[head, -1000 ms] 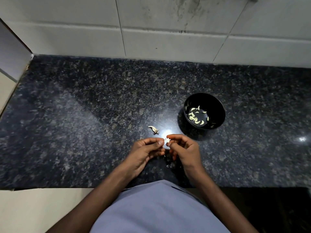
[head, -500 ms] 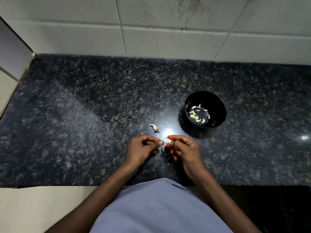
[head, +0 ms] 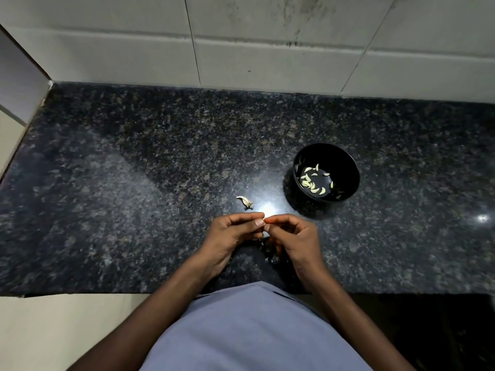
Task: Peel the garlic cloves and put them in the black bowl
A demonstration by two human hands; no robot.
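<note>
My left hand and my right hand meet fingertip to fingertip just above the dark granite counter. Together they pinch a small garlic clove, which the fingers almost wholly cover. The black bowl stands to the upper right of my hands, a short way off. Several peeled cloves lie on its bottom. One unpeeled clove rests on the counter just beyond my left hand. Bits of peel lie under my right hand.
The granite counter runs to a white tiled wall at the back. Its front edge is close to my body, and a side wall closes off the far left. A bright light reflection shines beside the bowl.
My fingertips have drawn closer together, and the white clove that showed between them is now mostly covered. The bowl and the loose clove have not moved.
</note>
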